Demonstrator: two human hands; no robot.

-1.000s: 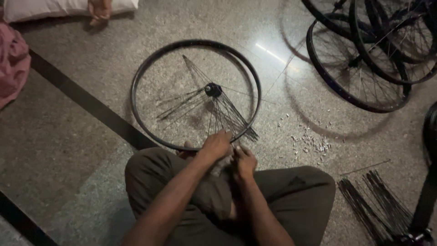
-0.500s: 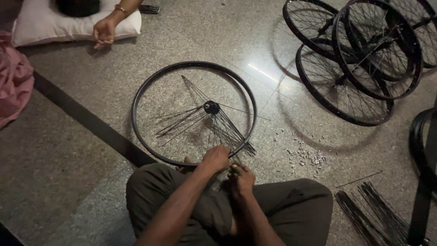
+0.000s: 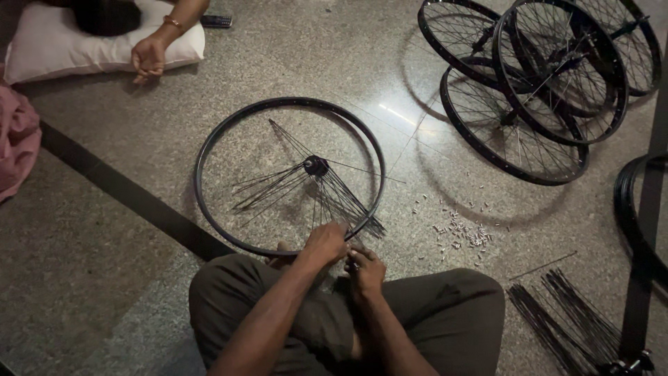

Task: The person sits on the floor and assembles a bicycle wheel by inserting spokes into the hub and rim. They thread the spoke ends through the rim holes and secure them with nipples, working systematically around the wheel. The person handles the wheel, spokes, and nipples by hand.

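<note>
A black bicycle rim (image 3: 209, 132) lies flat on the stone floor in front of my crossed legs. A small hub (image 3: 316, 166) sits in its middle with thin loose spokes (image 3: 268, 188) fanning out from it. My left hand (image 3: 323, 244) rests on the near edge of the rim, fingers curled over it and the spoke ends. My right hand (image 3: 365, 268) is just beside it, fingers pinched on something small at the rim; what it pinches is too small to tell.
Several small metal nipples (image 3: 459, 230) lie scattered right of the rim. A bundle of black spokes (image 3: 570, 324) lies at lower right. Built wheels (image 3: 543, 76) are stacked upper right. Another person's hand (image 3: 149, 57) rests on a white pillow (image 3: 69, 52) upper left.
The view has tilted up and drawn back, showing more of the floor, the pillow and the stacked wheels. My hands stay together at the rim's near edge.
</note>
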